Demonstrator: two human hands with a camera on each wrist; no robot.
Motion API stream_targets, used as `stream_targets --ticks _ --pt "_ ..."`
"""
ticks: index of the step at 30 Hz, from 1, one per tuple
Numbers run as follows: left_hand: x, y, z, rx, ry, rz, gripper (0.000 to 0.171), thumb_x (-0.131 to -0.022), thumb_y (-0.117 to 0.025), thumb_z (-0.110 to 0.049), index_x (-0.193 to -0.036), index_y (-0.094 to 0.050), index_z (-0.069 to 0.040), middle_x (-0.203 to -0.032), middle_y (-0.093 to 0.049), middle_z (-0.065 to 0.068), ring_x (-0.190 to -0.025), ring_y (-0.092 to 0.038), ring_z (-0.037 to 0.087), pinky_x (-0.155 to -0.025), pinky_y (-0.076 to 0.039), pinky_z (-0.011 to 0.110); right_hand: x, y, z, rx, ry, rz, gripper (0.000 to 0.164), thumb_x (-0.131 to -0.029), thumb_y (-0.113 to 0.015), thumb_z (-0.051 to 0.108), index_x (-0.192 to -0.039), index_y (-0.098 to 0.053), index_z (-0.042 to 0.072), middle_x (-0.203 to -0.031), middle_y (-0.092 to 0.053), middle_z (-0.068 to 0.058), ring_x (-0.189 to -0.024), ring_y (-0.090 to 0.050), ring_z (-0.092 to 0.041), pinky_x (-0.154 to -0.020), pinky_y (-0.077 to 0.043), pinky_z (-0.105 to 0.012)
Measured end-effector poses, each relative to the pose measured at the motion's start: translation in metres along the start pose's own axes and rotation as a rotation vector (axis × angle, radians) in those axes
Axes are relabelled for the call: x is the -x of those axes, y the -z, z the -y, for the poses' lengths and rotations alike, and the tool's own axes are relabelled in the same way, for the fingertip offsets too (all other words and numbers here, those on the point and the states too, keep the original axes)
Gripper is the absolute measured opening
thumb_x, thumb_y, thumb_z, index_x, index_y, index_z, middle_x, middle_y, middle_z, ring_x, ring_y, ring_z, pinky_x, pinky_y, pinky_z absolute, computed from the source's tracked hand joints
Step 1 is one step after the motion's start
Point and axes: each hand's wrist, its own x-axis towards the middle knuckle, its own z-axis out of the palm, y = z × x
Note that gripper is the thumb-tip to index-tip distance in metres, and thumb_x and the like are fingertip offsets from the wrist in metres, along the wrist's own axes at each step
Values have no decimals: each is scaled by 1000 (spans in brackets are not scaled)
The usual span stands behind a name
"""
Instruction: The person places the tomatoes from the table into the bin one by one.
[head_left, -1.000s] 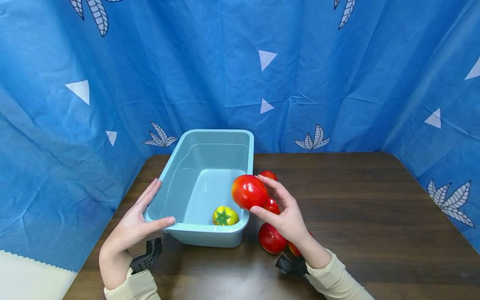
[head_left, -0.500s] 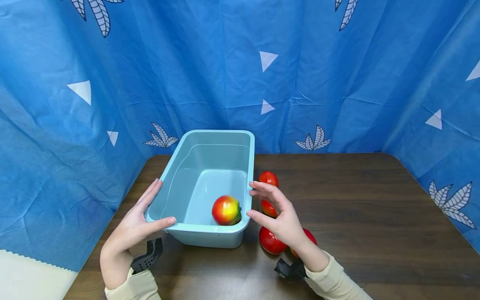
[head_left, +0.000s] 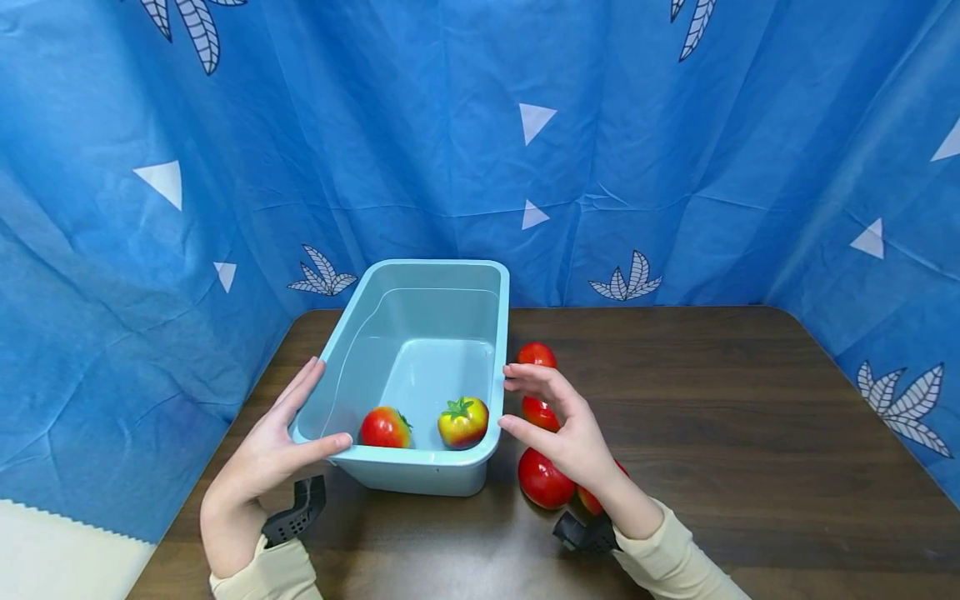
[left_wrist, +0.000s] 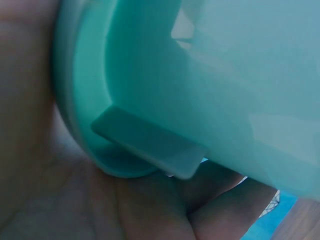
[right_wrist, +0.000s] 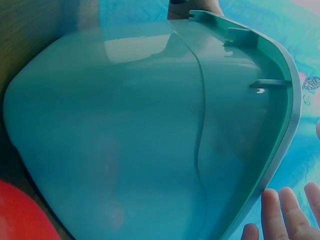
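A light blue plastic bin [head_left: 435, 457] stands on the table, and two red-and-yellow tomatoes lie inside its near end. The left tomato [head_left: 384, 427] is mostly red; the right tomato [head_left: 462, 423] shows yellow and a green leafy top. My left hand [head_left: 273, 450] rests on the bin's near left corner, thumb along the front rim and fingers straight along the left side. In the left wrist view, the palm lies against the rim's corner. My right hand [head_left: 566, 432] is at the right rim, holding nothing, with thumb and fingers apart.
Several red round fruits lie right of the bin: a far one [head_left: 537, 354], one [head_left: 540, 412] behind my right fingers, a near one [head_left: 545, 479], and another partly under my wrist. Wooden tabletop [head_left: 750, 433] extends to the right. A blue curtain [head_left: 450, 150] hangs behind.
My right hand has let go of a red tomato over the bin, its fingers spreading apart. That tomato dropped in, and two now show inside. My left hand has stayed put.
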Motion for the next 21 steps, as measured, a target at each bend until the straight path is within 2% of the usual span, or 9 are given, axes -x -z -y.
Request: stream_targets --ticks 11,21 --pt "-1 1 0 6 17 11 94 -81 -74 -23 -152 -12 -24 -157 -2 3 -136 -12 43 -93 -21 75 1 2 -4 31 -25 10 57 -77 -75 7 -128 -51 15 -128 -55 -1 -112 -56 -19 -95 -45 -42" --pt "0 1 -1 -5 5 2 94 -80 -74 -24 -152 -13 -23 -157 -3 4 -137 -11 43 -92 -22 75 0 14 -7 89 -85 34 56 -79 -75 10 -129 -51 16 -127 -56 2 -112 -56 -17 -94 -45 -41"
